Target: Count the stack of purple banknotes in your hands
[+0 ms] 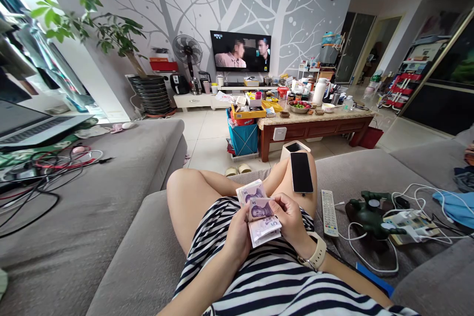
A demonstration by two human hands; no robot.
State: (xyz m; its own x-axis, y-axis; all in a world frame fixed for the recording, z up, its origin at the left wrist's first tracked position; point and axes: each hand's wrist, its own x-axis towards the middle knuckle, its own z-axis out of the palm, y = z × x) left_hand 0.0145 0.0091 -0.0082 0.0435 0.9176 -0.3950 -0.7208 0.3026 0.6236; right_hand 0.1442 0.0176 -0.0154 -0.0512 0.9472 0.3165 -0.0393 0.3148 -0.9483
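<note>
Over the lap, a stack of banknotes point(261, 215) is clasped between the left hand point(237, 237) and right hand point(292, 219); a phone point(301, 172) is balanced on the knee.

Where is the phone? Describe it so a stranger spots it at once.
Start at the grey sofa. On the person's bare knee, beyond the banknotes, lies the phone. It is a blank black slab, unlike the white buttoned remote beside it.

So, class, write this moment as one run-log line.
left hand: holds notes | right hand: holds notes | phone: on right thigh | remote: on sofa
</note>
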